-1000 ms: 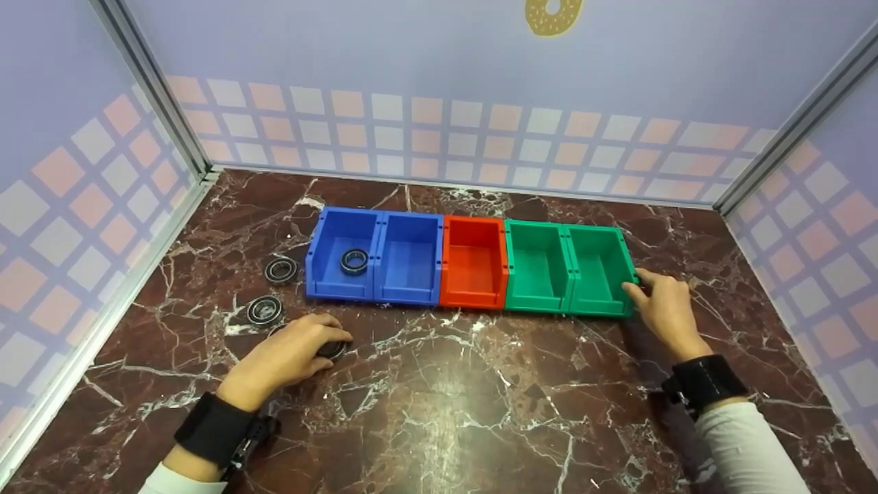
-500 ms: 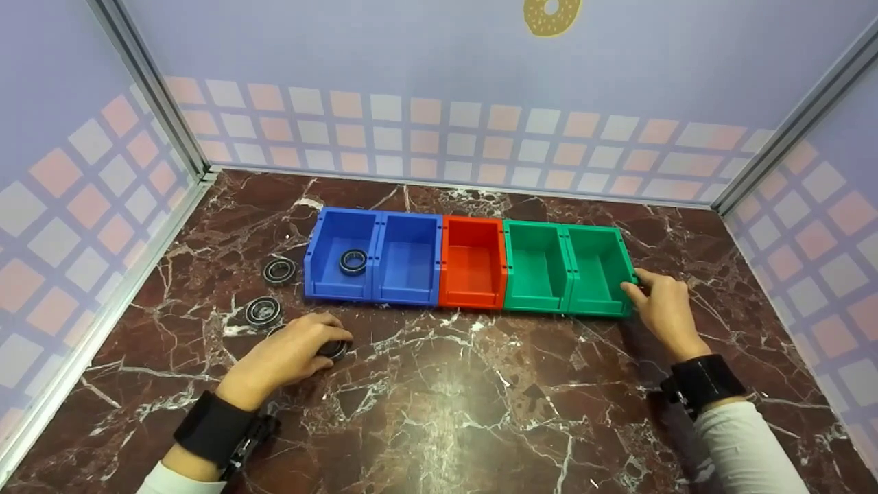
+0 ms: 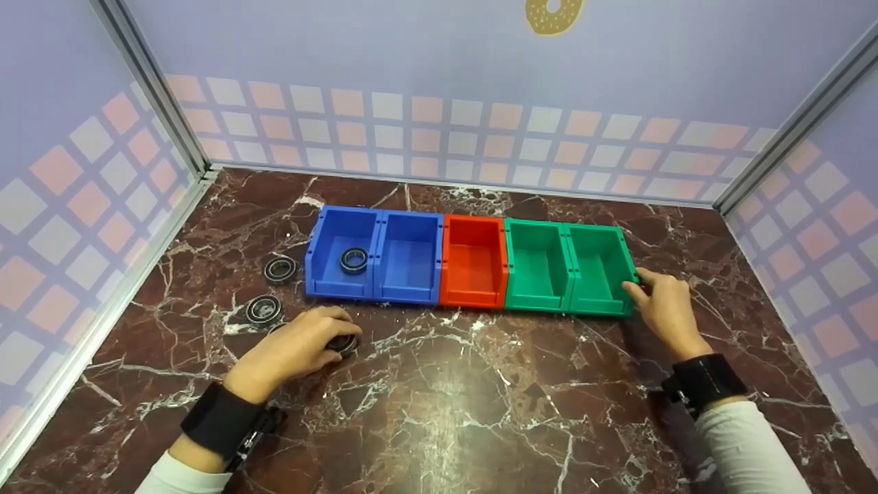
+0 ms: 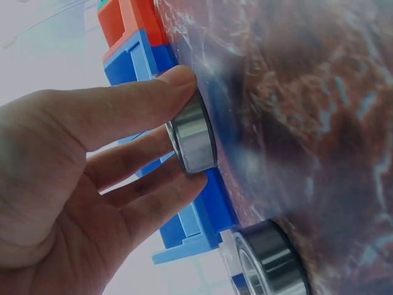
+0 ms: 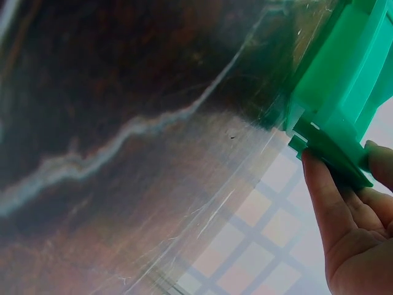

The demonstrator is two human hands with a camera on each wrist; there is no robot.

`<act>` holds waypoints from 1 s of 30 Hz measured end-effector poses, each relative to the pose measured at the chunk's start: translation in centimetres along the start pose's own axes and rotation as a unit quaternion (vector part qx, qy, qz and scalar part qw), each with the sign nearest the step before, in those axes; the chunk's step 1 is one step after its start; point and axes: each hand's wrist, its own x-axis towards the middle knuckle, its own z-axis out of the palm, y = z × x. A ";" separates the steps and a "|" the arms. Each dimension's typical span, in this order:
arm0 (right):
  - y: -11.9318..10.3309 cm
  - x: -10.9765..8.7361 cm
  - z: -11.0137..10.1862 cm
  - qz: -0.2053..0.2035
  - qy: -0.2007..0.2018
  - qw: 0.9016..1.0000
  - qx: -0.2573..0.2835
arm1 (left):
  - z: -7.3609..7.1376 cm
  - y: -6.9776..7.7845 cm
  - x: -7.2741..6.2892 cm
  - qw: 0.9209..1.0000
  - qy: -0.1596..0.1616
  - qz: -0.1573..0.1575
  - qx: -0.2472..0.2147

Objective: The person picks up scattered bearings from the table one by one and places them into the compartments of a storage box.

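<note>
My left hand pinches a ball bearing between thumb and fingers, just above or on the marble table; I cannot tell which. In the left wrist view the bearing's shiny steel outer face shows. Far to the right, my right hand grips the outer side wall of the end green bin, thumb over the edge and fingers along the outside. One bearing leans inside the leftmost blue bin. Two other bearings lie left of the bins, one farther back and one nearer my left hand.
Between the end bins stand a second blue bin, a red bin and another green bin, joined in one row. Patterned panels enclose the dark red marble table at the back and sides.
My left hand has shifted slightly to the right with the bearing between its fingers. My right hand stays on the green bin, and the bins have not moved.
</note>
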 end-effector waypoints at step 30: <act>0.2 -0.1 0.1 -0.009 0.003 1.000 0.002 | -1.2 2.1 3.0 0.999 -0.008 0.050 0.013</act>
